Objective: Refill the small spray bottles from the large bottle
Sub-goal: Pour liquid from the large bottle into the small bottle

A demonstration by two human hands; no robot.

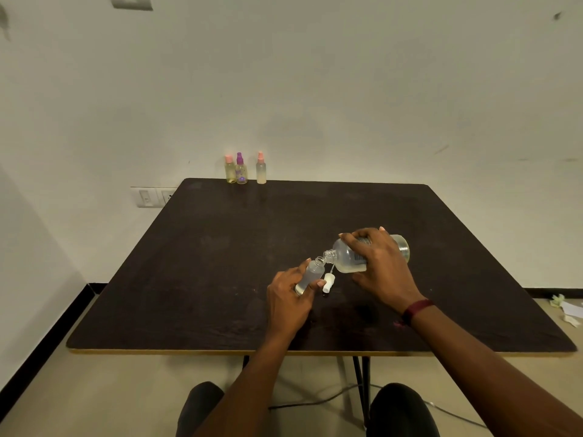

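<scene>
I see the left hand (288, 298) with fingers curled round the small bottle (312, 274), tilted over the counter (205, 263). The right hand (380, 266) wraps its fingers round the tipped large bottle (346, 257), mouth at the small bottle's neck

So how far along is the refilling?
Looks done: three small capped spray bottles stand at the far edge of the dark table, liquid visible inside. In hand: the right hand tips the large clear bottle into the small clear uncapped bottle held by the left hand. Left: finishing this fill and refitting the white spray cap lying beside it.
</scene>
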